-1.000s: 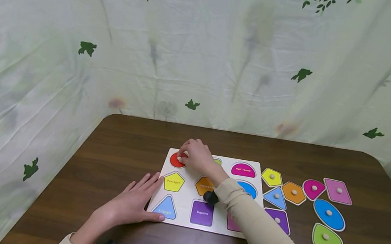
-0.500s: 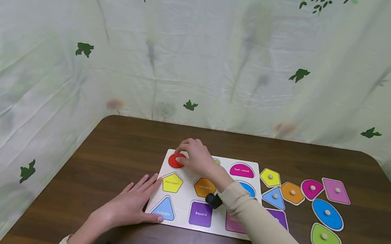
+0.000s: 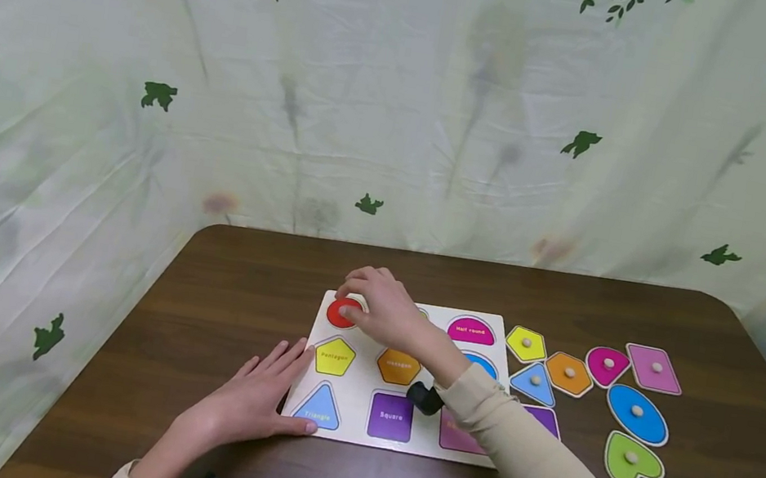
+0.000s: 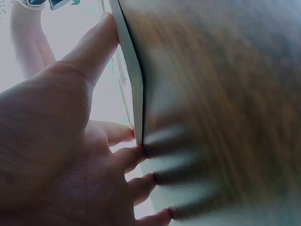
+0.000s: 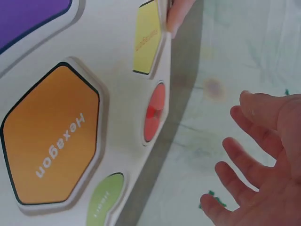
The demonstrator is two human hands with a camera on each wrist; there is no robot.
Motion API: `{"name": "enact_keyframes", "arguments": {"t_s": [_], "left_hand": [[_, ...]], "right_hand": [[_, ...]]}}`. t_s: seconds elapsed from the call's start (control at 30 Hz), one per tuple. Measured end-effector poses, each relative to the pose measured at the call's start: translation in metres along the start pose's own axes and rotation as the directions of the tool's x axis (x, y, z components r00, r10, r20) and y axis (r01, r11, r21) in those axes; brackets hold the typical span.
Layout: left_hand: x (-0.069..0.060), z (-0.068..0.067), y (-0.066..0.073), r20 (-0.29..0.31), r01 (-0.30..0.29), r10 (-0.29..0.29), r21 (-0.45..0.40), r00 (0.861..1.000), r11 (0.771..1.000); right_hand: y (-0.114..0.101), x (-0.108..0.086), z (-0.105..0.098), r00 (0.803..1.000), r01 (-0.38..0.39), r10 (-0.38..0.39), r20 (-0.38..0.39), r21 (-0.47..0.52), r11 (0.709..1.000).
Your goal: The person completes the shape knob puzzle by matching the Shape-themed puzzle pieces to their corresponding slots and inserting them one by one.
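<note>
A white shape-puzzle board (image 3: 357, 400) lies flat on the table. My left hand (image 3: 259, 394) rests at its left side, the thumb on the front left corner. In the left wrist view the fingers (image 4: 129, 159) reach along the board's edge, spread and straight. Over the back left corner hovers my right hand (image 3: 383, 309), above the red circle (image 3: 340, 313). The right wrist view shows that the relaxed fingers (image 5: 244, 160) hold nothing and stand apart from the red circle (image 5: 154, 113), which sits flat in the board with a small knob at its middle.
Right of the board lie several loose knobbed pieces, among them a yellow pentagon (image 3: 526, 345), an orange hexagon (image 3: 568, 374), a blue oval (image 3: 637, 414) and a green heart (image 3: 634, 461). The right forearm (image 3: 543, 461) partly covers a purple piece (image 3: 544, 420). A patterned cloth (image 3: 402, 110) hangs behind the table.
My right hand's fingers have spread and come off the red circle, of which more now shows. The left hand stays in place. The head view has shifted slightly.
</note>
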State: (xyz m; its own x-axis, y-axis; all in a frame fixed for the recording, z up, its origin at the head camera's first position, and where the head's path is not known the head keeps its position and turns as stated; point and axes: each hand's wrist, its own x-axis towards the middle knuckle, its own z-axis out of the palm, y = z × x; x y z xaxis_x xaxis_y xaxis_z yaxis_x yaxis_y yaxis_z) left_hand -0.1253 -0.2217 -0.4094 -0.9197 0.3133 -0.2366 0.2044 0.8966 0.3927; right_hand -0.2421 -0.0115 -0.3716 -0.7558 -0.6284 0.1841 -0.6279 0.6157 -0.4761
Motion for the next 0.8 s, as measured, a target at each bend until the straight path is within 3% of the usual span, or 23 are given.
{"name": "enact_keyframes", "arguments": {"t_s": [0.3, 0.8], "left_hand": [[0.002, 0.000, 0.000, 0.002, -0.007, 0.007, 0.013, 1.000, 1.000], [0.002, -0.001, 0.000, 0.011, 0.014, -0.014, 0.015, 1.000, 1.000]], "right_hand": [[0.000, -0.020, -0.010, 0.999, 0.048, -0.047, 0.024, -0.052, 0.998], [0.011, -0.066, -0.026, 0.997, 0.070, -0.070, 0.031, 0.011, 0.998]]}}
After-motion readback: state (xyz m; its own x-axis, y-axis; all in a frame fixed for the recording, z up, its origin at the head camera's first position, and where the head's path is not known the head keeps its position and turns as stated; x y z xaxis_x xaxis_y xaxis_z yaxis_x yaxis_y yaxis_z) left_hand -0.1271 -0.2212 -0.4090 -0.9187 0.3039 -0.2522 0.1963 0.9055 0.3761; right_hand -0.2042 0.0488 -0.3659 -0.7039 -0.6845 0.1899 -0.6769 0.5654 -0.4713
